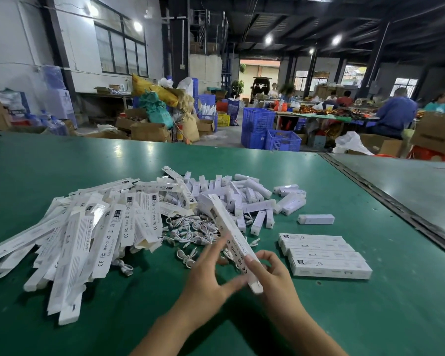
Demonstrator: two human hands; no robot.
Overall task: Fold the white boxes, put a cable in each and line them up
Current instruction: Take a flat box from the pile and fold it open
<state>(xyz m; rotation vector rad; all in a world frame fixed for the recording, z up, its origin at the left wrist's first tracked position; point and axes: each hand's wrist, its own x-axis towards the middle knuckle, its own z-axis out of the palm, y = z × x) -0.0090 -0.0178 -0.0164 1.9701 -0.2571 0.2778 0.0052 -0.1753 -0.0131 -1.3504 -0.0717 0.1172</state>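
Dim warehouse, white wall (16, 47) with dark-framed windows (123, 51), ceiling lamps (336, 39), blue crates (257, 120), green table (62, 160)
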